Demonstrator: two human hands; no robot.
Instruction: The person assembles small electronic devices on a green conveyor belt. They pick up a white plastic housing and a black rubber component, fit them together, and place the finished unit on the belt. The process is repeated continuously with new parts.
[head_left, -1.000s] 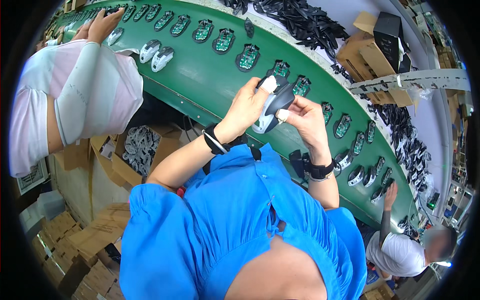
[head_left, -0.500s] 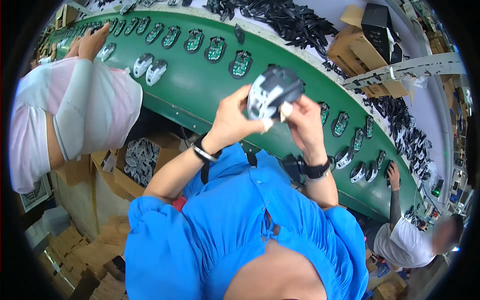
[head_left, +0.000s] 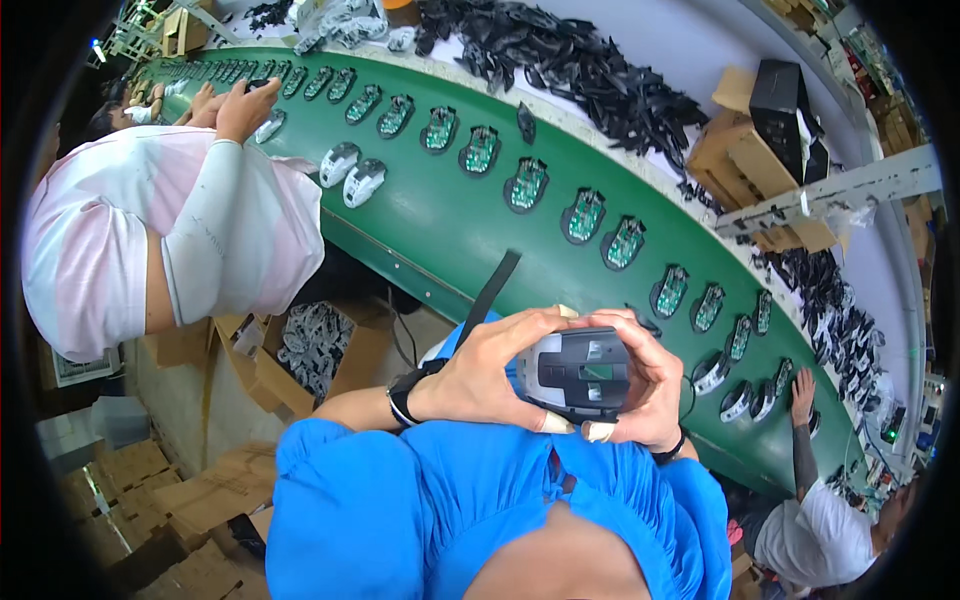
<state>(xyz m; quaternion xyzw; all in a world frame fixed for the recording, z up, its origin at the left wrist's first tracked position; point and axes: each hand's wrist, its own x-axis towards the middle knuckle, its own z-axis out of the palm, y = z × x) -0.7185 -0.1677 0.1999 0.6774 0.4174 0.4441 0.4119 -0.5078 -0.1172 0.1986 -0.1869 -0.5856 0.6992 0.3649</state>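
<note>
- Shell (head_left: 585, 372), grey and black, is held up between both hands, just in front of the blue shirt (head_left: 360, 500) and near the close edge of the green table (head_left: 410, 228).
- Left hand (head_left: 485, 378) is curved around the lighter grey end; its thumb lies along the lower side.
- Right hand (head_left: 655, 392) is bent round the dark end, fingers above and thumb below, so the two hands form a ring. From my distant view the inner fingertips are hidden, so I cannot tell how firmly they press.
- I judge the shell to be light and stiff, of thin hard plastic, and a little slippery on its smooth curve.
- The slots in the dark part look to me the more fragile place; I would take hold by the two long sides, with an even, mild pressure.
- Pale covers (head_left: 556, 424) on the thumbs should give some better grip.
- Beyond, on the table, I see boards (head_left: 480, 152) in a row, and at left two white shells (head_left: 363, 184).
</note>
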